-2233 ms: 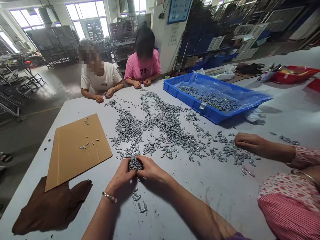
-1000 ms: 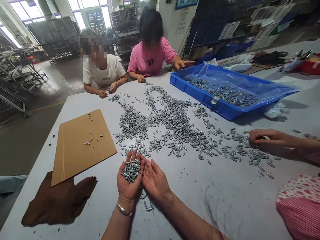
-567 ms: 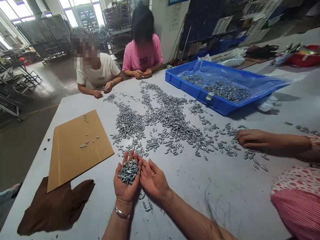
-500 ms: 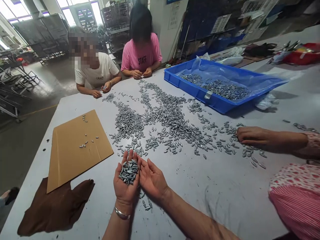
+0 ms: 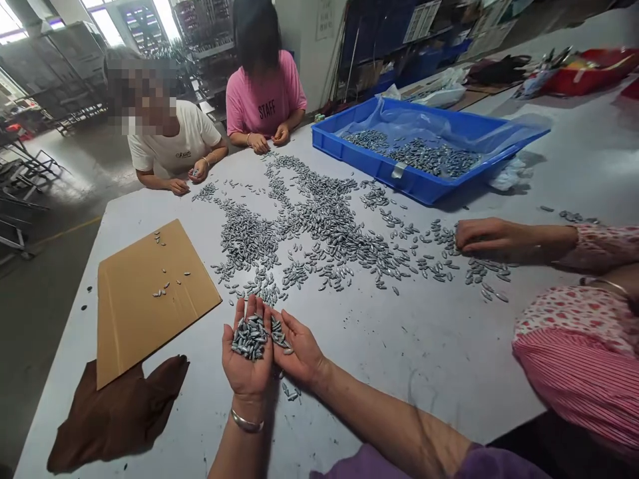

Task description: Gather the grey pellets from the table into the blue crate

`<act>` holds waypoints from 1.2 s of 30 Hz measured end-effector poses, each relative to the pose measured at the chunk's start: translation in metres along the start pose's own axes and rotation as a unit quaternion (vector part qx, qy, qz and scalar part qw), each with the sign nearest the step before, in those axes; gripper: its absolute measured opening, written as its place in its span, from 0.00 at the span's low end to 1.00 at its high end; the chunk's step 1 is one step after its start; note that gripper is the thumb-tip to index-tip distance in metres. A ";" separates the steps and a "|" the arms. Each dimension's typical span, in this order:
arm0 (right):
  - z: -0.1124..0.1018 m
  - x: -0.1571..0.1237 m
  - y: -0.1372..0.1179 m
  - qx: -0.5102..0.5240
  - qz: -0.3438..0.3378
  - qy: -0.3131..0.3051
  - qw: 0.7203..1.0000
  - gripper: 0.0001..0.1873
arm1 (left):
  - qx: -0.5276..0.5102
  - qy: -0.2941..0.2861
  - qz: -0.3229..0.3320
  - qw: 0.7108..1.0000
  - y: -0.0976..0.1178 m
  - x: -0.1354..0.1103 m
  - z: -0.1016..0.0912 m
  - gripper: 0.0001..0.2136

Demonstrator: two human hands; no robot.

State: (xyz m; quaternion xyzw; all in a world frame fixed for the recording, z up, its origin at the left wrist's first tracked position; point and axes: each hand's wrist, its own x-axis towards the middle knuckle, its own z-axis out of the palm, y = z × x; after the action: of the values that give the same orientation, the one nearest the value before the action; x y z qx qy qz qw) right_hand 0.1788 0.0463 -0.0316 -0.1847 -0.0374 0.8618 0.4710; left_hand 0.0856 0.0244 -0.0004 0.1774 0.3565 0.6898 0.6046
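Observation:
My left hand [image 5: 245, 374] is palm up and cupped, holding a heap of small grey spindle-shaped metal pieces [image 5: 249, 338], with a metal bangle on its wrist. Pressed against it on the right is my right hand [image 5: 304, 356], also palm up, with several of the same pieces lying along its fingers. Just beyond the fingertips, a broad spread of these metal pieces [image 5: 344, 229] covers the middle of the white table [image 5: 369, 372]. A few loose ones [image 5: 291, 392] lie below my hands, near my wrists.
Cardboard [image 5: 150, 306] with a few pieces on it lies at left, partly over a brown cloth [image 5: 120, 416]. A blue tray [image 5: 359, 152] holding pieces on plastic stands far right. Two people sit opposite; a co-worker's hand [image 5: 482, 236] touches pieces at right. Behind is a red container [image 5: 582, 80].
Several metal pieces now lie in my right hand, where its palm was bare. The heap in my left hand looks more spread out. The whole view has shifted slightly.

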 end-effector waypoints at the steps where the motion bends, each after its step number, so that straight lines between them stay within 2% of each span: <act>1: 0.001 0.000 -0.001 0.004 0.004 -0.003 1.000 0.19 | 0.002 -0.003 0.004 1.000 0.000 0.001 -0.001 0.22; 6: 0.003 0.001 -0.005 0.021 0.012 -0.005 1.000 0.21 | -0.016 0.002 0.002 1.000 0.002 0.003 -0.005 0.22; 15: 0.005 -0.001 -0.009 0.091 0.037 0.001 0.995 0.25 | -0.170 0.033 -0.027 0.984 0.006 0.002 -0.001 0.20; 28: -0.001 0.000 -0.010 0.116 0.073 0.008 0.990 0.24 | -0.178 0.060 -0.033 0.982 0.010 0.001 0.006 0.20; 36: 0.000 0.000 -0.010 0.127 0.076 0.011 0.989 0.23 | -0.154 0.058 -0.024 0.986 0.008 0.002 0.006 0.19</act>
State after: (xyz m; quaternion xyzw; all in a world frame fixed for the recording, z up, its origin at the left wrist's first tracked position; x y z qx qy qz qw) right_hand 0.1869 0.0518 -0.0287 -0.1358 0.0915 0.8908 0.4239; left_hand 0.0835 0.0275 0.0093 0.0331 0.2849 0.7311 0.6190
